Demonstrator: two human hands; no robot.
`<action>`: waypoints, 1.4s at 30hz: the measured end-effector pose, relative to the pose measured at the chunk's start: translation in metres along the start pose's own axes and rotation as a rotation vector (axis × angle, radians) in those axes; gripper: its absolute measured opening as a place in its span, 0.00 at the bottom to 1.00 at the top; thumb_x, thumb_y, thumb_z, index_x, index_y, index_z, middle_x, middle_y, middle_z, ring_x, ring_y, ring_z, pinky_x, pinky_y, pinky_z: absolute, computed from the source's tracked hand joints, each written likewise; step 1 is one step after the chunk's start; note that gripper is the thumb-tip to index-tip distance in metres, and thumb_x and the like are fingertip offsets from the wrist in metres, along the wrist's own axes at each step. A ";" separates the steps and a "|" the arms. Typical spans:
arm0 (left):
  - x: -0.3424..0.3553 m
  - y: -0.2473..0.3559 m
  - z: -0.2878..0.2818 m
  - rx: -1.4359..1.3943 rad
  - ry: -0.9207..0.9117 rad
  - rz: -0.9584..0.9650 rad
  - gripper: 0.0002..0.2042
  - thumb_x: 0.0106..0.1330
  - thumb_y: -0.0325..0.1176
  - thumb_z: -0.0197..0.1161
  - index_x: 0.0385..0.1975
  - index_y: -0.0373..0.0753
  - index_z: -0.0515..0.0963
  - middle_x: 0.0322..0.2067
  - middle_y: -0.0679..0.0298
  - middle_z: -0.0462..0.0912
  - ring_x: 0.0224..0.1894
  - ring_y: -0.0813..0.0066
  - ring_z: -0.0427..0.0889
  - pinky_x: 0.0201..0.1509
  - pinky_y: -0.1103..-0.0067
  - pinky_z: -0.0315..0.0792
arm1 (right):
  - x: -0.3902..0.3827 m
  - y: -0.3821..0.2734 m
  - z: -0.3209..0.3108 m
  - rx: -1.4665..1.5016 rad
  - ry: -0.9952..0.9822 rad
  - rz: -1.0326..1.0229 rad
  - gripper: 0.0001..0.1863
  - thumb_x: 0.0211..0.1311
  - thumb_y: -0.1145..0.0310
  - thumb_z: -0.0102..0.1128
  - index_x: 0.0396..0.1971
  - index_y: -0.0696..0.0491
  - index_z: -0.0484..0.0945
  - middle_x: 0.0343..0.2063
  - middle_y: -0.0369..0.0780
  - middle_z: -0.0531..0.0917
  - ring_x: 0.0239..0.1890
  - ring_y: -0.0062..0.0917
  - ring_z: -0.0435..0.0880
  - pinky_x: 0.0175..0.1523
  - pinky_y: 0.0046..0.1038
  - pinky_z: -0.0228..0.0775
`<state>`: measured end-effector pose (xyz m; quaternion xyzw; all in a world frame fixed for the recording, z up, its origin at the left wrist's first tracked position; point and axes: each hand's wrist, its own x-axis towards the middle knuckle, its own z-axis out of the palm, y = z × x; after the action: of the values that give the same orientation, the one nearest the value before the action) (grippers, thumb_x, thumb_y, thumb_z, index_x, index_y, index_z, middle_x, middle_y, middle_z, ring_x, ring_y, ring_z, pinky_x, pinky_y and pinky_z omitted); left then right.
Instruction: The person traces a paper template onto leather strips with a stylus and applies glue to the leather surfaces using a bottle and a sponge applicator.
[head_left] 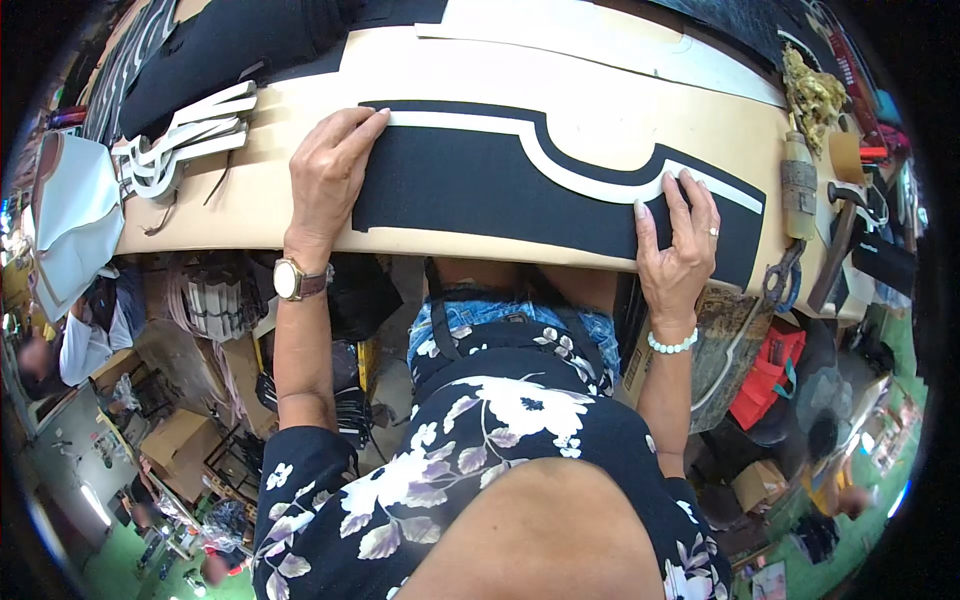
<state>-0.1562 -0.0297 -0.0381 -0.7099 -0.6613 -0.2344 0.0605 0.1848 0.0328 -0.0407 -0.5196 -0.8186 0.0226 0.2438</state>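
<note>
A black flat piece (450,195) with a stepped, scooped upper edge lies on the tan table top in front of me. Along that edge runs a narrow white strip (460,122), set slightly inside it and following the curve. At the strip's left end, my left hand (335,165) has thumb and forefinger pinched together on it. My right hand (680,235) rests over the right part, fingers spread, with fingertips touching the strip just past the scoop. Neither end of the strip seems lifted, though the left tip is partly hidden by fingers.
Left on the table is a bundle of curved white strips (195,140), beside black cloth (220,60). A white sheet (600,50) lies at the back. Scissors (784,278), a taped bottle (798,185) and a hammer (845,220) sit at the right edge.
</note>
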 end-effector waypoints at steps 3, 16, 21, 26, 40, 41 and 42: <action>0.000 0.000 0.001 -0.009 0.012 -0.005 0.11 0.57 0.24 0.59 0.40 0.41 0.80 0.36 0.61 0.81 0.38 0.68 0.80 0.42 0.75 0.75 | 0.000 0.000 0.000 0.002 -0.001 0.001 0.21 0.51 0.62 0.64 0.45 0.55 0.78 0.49 0.43 0.75 0.55 0.40 0.70 0.59 0.37 0.62; 0.003 0.014 -0.006 0.156 -0.037 0.019 0.11 0.57 0.25 0.59 0.40 0.37 0.79 0.42 0.59 0.78 0.49 0.62 0.74 0.52 0.68 0.69 | 0.020 -0.026 -0.015 -0.213 -0.054 -0.056 0.20 0.49 0.66 0.61 0.43 0.59 0.77 0.49 0.50 0.72 0.56 0.45 0.66 0.62 0.43 0.53; -0.007 0.023 -0.006 0.162 -0.097 -0.054 0.15 0.59 0.28 0.54 0.46 0.39 0.76 0.46 0.59 0.76 0.55 0.58 0.68 0.60 0.59 0.58 | 0.043 -0.100 0.019 0.110 -0.026 -0.316 0.23 0.49 0.74 0.53 0.50 0.58 0.72 0.49 0.47 0.74 0.56 0.43 0.67 0.62 0.42 0.53; -0.015 0.027 -0.002 0.052 -0.038 -0.187 0.20 0.59 0.30 0.52 0.54 0.39 0.69 0.46 0.59 0.76 0.56 0.59 0.66 0.61 0.56 0.53 | 0.047 -0.163 0.083 0.301 -0.115 -0.479 0.26 0.56 0.69 0.47 0.56 0.63 0.63 0.49 0.49 0.74 0.56 0.40 0.70 0.62 0.45 0.55; -0.008 0.039 0.004 0.280 -0.111 -0.207 0.17 0.60 0.36 0.51 0.49 0.44 0.74 0.46 0.65 0.74 0.55 0.64 0.66 0.60 0.42 0.44 | 0.033 -0.127 0.062 0.241 -0.153 -0.364 0.30 0.52 0.75 0.47 0.57 0.69 0.58 0.46 0.51 0.76 0.52 0.35 0.74 0.60 0.47 0.56; -0.008 0.039 0.004 0.284 -0.117 -0.207 0.17 0.60 0.36 0.51 0.49 0.44 0.74 0.46 0.65 0.74 0.55 0.64 0.66 0.60 0.42 0.44 | 0.033 -0.123 0.059 0.252 -0.126 -0.344 0.29 0.53 0.77 0.46 0.57 0.69 0.58 0.45 0.51 0.77 0.51 0.35 0.75 0.59 0.48 0.56; -0.008 0.039 0.003 0.289 -0.123 -0.207 0.17 0.60 0.36 0.51 0.49 0.44 0.74 0.46 0.65 0.74 0.55 0.64 0.66 0.60 0.42 0.44 | 0.032 -0.119 0.056 0.211 -0.126 -0.311 0.28 0.53 0.78 0.46 0.58 0.67 0.59 0.46 0.47 0.77 0.52 0.33 0.75 0.60 0.48 0.55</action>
<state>-0.1181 -0.0402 -0.0358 -0.6352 -0.7599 -0.0980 0.0967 0.0503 0.0182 -0.0431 -0.3560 -0.8957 0.1028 0.2459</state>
